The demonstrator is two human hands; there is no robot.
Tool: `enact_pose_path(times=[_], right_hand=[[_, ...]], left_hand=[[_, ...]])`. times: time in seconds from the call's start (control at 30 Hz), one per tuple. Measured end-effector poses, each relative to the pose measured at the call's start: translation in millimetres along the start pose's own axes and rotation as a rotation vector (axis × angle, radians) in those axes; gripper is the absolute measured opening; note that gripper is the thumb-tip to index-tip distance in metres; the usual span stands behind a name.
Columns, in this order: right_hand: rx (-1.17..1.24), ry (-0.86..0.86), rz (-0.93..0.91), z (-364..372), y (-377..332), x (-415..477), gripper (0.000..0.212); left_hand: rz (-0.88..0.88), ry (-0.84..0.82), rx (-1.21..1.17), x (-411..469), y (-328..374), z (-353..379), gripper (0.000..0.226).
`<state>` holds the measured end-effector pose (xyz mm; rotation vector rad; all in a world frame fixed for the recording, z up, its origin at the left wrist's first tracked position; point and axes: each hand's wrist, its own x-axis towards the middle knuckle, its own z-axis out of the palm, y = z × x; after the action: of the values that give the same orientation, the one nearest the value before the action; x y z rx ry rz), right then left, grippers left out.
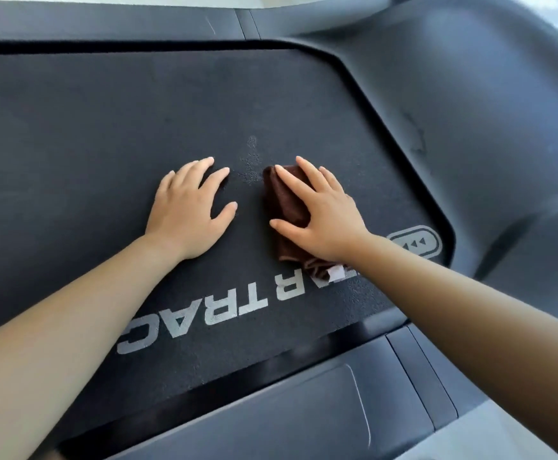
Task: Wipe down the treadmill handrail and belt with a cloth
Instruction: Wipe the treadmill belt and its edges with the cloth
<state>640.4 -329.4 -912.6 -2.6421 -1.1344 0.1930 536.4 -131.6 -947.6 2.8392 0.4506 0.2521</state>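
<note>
The belt [105,144] looks to be mid-wipe: a pale speckled mark [251,164] still shows just left of the brown cloth [284,200], and the handrail is out of view, so its state cannot be told. The right hand [324,214] lies spread on the cloth near the middle of the belt, pressing it down with straight fingers. The left hand [188,210] rests flat and empty on the belt beside it.
</note>
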Motion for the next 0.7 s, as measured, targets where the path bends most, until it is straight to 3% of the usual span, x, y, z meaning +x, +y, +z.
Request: enact_pose_path(times=[0.17, 0.33, 0.5, 0.7], right_hand=[[0.022, 0.137, 0.023, 11.1, -9.4, -13.4, 0.067], [-0.022, 0.126, -0.023, 20.1, -18.1, -24.5, 0.069], [-0.021, 0.177, -0.034, 25.4, -27.2, 28.3, 0.057], [0.047, 0.149, 0.007, 25.9, -49.0, 84.8, 0.058]], left_hand=[[0.023, -0.033, -0.038, -3.3, -4.2, -1.0, 0.057], [0.049, -0.042, -0.070, -13.5, -11.5, -6.8, 0.055], [0.019, -0.017, -0.065, -16.3, -10.2, -7.8, 0.056], [-0.018, -0.005, -0.071, -15.2, -15.9, -14.1, 0.060]])
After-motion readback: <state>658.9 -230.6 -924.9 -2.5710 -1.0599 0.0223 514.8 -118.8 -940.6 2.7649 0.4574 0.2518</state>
